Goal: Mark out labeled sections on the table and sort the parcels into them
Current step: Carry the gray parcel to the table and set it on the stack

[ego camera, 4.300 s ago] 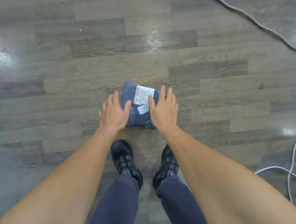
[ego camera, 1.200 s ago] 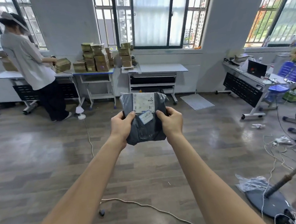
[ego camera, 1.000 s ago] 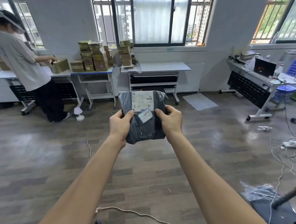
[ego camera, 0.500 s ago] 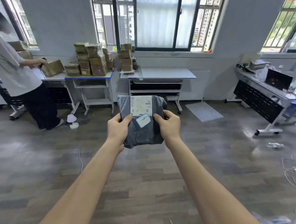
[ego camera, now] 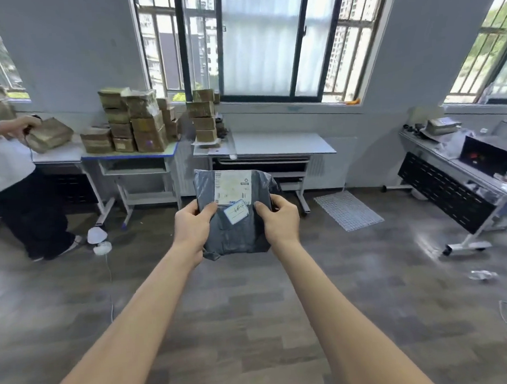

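In mid-air above the floor (ego camera: 241,305), short of the surface (ego camera: 276,145), the parcel (ego camera: 238,237) stands upright, long axis vertical, label facing the wearer, labelled end uppermost. The left grip (ego camera: 191,226) clasps its left edge, the right grip (ego camera: 280,220) its right edge, thumbs in front.

Bare forearms (ego camera: 152,302), left hand (ego camera: 192,225), right hand (ego camera: 280,221)

Parcel-sorting workroom: stacked cardboard boxes (ego camera: 136,121) on desks (ego camera: 273,144).

head-worn view, facing forward across room, arms outstretched
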### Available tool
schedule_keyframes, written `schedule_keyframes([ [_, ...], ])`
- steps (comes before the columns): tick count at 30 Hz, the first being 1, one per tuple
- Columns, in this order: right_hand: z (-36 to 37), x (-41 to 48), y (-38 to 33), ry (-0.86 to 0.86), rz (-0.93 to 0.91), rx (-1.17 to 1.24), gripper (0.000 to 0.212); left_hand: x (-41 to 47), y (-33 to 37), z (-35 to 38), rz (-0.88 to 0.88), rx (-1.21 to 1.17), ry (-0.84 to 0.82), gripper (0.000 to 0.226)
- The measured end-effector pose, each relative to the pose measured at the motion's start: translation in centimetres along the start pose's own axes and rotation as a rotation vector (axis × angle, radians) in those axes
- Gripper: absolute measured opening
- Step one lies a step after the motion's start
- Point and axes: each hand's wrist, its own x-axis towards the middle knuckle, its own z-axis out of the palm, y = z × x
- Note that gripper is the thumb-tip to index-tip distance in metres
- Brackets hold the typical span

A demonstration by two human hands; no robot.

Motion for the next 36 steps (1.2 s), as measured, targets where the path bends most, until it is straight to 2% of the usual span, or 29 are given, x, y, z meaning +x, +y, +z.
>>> schedule_keyframes([
  [5,2.3,10.0,2.3,-0.016,0.006,0.021,0.013,9.6,-0.3,3.4,0.022,0.023,0.004,0.007],
  [11,4.2,23.6,5.7,-0.048,0.007,0.019,0.003,21.7,-0.9,9.1,0.036,0.061,0.031,0.007],
  [15,5.7,31.6,7.1,-0.07,0.013,0.009,0.016,28.9,-0.7,12.3,0.037,0.055,0.048,0.013],
  [18,7.2,36.9,7.8,-0.078,0.015,0.013,0.015,34.0,-0.5,14.1,0.032,0.036,0.05,0.009],
  [29,17.3,55.4,12.1,-0.07,0.05,0.014,0.006,56.5,-1.5,16.5,0.038,0.02,0.047,0.015],
  [36,23.8,67.0,13.7,-0.077,0.076,0.015,0.012,70.2,-0.6,17.6,0.003,0.01,0.053,0.015],
])
